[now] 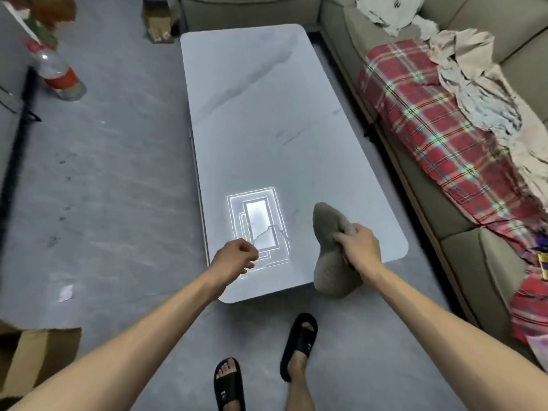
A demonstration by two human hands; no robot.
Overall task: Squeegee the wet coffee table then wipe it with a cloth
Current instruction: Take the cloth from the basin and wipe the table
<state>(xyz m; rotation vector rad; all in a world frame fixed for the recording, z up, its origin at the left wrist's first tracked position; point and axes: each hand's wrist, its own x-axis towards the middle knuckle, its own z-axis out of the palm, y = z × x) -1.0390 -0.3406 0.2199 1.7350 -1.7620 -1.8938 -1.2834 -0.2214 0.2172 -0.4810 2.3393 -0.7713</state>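
1 coffee table (pixel 252 114), cloth (pixel 326 223), grey floor (pixel 118 173), sofa (pixel 462 256)

coffee table (pixel 267 114) top bare (beyond cloth (pixel 329 232)), sofa (pixel 462 221) crowding right edge

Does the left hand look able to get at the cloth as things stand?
Probably yes: the left hand holds nothing, and only bare coffee table lies between it and the cloth the right hand grips.
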